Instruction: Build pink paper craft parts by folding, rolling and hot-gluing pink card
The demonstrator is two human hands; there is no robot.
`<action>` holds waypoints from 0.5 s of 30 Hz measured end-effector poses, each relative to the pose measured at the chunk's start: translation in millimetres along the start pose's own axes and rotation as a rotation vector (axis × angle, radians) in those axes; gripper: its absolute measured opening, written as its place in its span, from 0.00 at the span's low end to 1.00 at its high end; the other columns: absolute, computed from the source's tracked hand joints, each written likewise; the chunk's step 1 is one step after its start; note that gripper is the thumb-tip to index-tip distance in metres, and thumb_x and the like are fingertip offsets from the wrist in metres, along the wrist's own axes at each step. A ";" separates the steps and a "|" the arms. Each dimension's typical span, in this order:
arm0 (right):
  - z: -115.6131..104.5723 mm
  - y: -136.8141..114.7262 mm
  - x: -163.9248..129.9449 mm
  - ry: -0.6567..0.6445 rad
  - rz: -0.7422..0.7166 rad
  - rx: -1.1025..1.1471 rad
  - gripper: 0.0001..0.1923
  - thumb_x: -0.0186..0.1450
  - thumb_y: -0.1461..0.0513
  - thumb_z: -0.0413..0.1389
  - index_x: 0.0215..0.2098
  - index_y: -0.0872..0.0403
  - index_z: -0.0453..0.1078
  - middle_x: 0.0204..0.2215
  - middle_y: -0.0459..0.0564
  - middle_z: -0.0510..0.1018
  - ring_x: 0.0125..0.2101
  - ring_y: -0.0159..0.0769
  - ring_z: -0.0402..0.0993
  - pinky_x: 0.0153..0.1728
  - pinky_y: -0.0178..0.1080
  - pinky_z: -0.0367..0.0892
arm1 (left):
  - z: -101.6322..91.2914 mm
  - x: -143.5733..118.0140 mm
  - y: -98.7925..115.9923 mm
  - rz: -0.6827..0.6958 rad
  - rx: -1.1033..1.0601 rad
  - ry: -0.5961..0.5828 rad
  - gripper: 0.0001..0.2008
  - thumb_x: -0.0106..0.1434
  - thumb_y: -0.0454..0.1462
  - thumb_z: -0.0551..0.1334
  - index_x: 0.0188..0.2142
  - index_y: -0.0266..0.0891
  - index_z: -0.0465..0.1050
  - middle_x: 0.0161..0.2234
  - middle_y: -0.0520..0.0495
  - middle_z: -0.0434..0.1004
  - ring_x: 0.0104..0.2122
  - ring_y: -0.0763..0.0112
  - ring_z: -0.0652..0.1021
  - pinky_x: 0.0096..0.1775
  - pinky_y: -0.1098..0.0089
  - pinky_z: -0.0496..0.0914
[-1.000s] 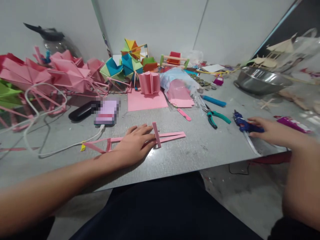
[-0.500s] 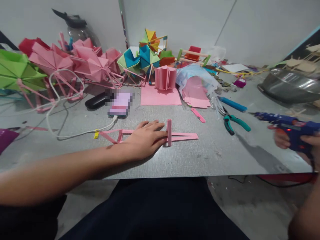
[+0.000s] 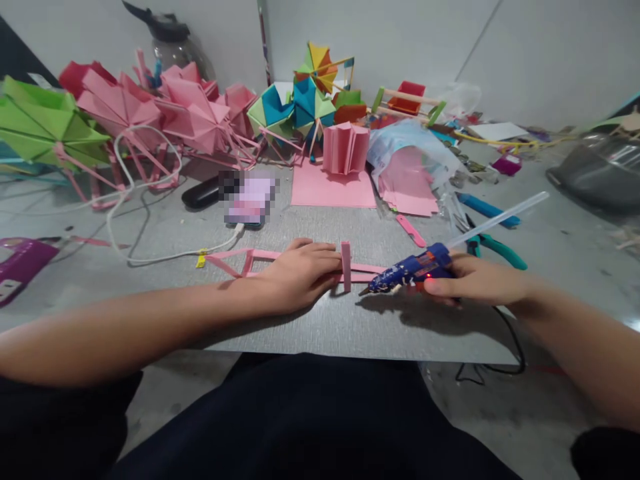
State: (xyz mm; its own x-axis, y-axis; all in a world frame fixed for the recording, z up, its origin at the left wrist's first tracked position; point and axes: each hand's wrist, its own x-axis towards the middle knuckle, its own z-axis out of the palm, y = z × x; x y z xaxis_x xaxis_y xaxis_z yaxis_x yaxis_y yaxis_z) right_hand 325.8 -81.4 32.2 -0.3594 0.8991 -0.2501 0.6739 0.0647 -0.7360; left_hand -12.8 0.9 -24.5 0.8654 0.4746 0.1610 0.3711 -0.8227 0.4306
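Note:
My left hand (image 3: 304,275) lies over a pink frame of flat sticks (image 3: 247,263) on the table and holds it down, its thumb hidden. The fingertips are at a short pink crosspiece (image 3: 346,268) standing across the frame. My right hand (image 3: 480,283) is closed around a blue hot glue gun (image 3: 413,268) with a small red light lit. A long clear glue stick (image 3: 505,217) juts from the gun's back. The nozzle points left and down, just right of the crosspiece and near the frame's front stick; whether it touches anything I cannot tell.
Behind the hands lie a phone (image 3: 251,199) on a white cable, pink card (image 3: 320,190), a pink folding knife (image 3: 410,230) and green-handled pliers (image 3: 503,250). Finished paper wheels (image 3: 195,110) line the back. A metal bowl (image 3: 595,177) stands right; the gun's black cord (image 3: 517,343) hangs over the front edge.
My right hand has brought the glue gun from the far right to beside the crosspiece. My left hand stays on the pink frame. The whole view has shifted slightly.

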 end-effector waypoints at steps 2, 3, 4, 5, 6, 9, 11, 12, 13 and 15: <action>-1.2 1.5 6.8 -0.139 0.079 0.077 0.31 0.68 0.34 0.62 0.42 0.52 0.84 0.28 0.52 0.80 0.25 0.40 0.75 0.24 0.41 0.72 | -0.3 -0.4 0.7 0.008 -0.005 0.013 0.13 0.83 0.40 0.56 0.55 0.46 0.79 0.60 0.46 0.85 0.62 0.57 0.80 0.65 0.55 0.67; -1.4 1.8 9.0 -0.150 0.083 0.092 0.32 0.68 0.34 0.62 0.44 0.52 0.84 0.31 0.53 0.82 0.29 0.42 0.77 0.28 0.43 0.74 | -0.6 -0.9 1.4 0.019 -0.007 0.016 0.13 0.83 0.40 0.56 0.56 0.46 0.79 0.61 0.46 0.85 0.61 0.58 0.80 0.64 0.56 0.69; -1.0 1.8 10.6 -0.116 0.051 0.086 0.31 0.68 0.34 0.62 0.45 0.51 0.84 0.34 0.54 0.83 0.32 0.44 0.78 0.32 0.44 0.76 | -0.8 -1.5 2.2 0.034 -0.006 0.021 0.14 0.83 0.40 0.55 0.57 0.46 0.79 0.62 0.45 0.84 0.61 0.58 0.80 0.63 0.56 0.70; 0.0 1.4 11.5 -0.079 0.002 0.071 0.30 0.69 0.34 0.62 0.46 0.50 0.84 0.37 0.54 0.83 0.35 0.46 0.78 0.36 0.46 0.77 | -0.8 -2.2 2.9 0.050 -0.001 0.029 0.15 0.83 0.40 0.54 0.58 0.45 0.78 0.62 0.45 0.84 0.60 0.57 0.80 0.63 0.57 0.71; 1.7 0.6 11.9 -0.046 -0.051 0.058 0.29 0.69 0.34 0.62 0.46 0.49 0.83 0.40 0.53 0.83 0.37 0.46 0.78 0.39 0.47 0.77 | -0.6 -2.9 3.4 0.065 0.009 0.037 0.15 0.84 0.40 0.53 0.58 0.44 0.78 0.63 0.44 0.83 0.60 0.57 0.80 0.62 0.57 0.71; 10.2 -2.7 11.7 -0.013 -0.165 0.049 0.28 0.72 0.35 0.60 0.44 0.48 0.79 0.43 0.52 0.79 0.38 0.45 0.76 0.42 0.47 0.76 | 0.6 -4.8 4.1 0.075 0.039 0.056 0.17 0.84 0.40 0.52 0.60 0.43 0.78 0.63 0.41 0.83 0.60 0.55 0.80 0.63 0.54 0.72; 16.5 -4.4 11.9 -0.018 -0.201 0.052 0.29 0.73 0.34 0.58 0.42 0.49 0.78 0.43 0.52 0.78 0.38 0.44 0.75 0.42 0.46 0.75 | 1.5 -5.5 3.8 0.064 0.048 0.053 0.18 0.84 0.40 0.52 0.61 0.44 0.78 0.63 0.41 0.83 0.60 0.55 0.80 0.63 0.53 0.72; 19.1 -4.8 12.3 -0.017 -0.213 0.059 0.30 0.73 0.33 0.57 0.42 0.49 0.77 0.43 0.52 0.77 0.38 0.43 0.75 0.42 0.45 0.75 | 1.8 -5.6 3.6 0.061 0.049 0.049 0.18 0.84 0.40 0.52 0.62 0.44 0.78 0.63 0.41 0.83 0.60 0.55 0.80 0.63 0.53 0.72; 21.2 -4.8 12.9 -0.013 -0.219 0.071 0.30 0.73 0.33 0.57 0.43 0.49 0.77 0.42 0.51 0.77 0.38 0.42 0.75 0.42 0.45 0.74 | 2.2 -5.5 3.3 0.059 0.051 0.046 0.18 0.84 0.40 0.52 0.62 0.45 0.78 0.63 0.42 0.83 0.60 0.55 0.79 0.63 0.53 0.72; 23.9 -4.1 14.6 0.001 -0.217 0.095 0.32 0.72 0.32 0.57 0.45 0.50 0.77 0.40 0.50 0.76 0.36 0.41 0.74 0.40 0.44 0.73 | 3.1 -5.2 2.9 0.057 0.058 0.045 0.18 0.84 0.40 0.52 0.63 0.45 0.78 0.63 0.42 0.82 0.60 0.55 0.79 0.63 0.54 0.71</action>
State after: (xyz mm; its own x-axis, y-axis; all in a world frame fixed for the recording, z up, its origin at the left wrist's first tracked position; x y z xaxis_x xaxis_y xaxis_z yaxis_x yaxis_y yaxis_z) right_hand 302.4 -78.9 16.5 -0.4885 0.8690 -0.0785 0.5173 0.2160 -0.8281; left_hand -15.2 -5.0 -26.9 0.8702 0.4387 0.2242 0.3416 -0.8652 0.3672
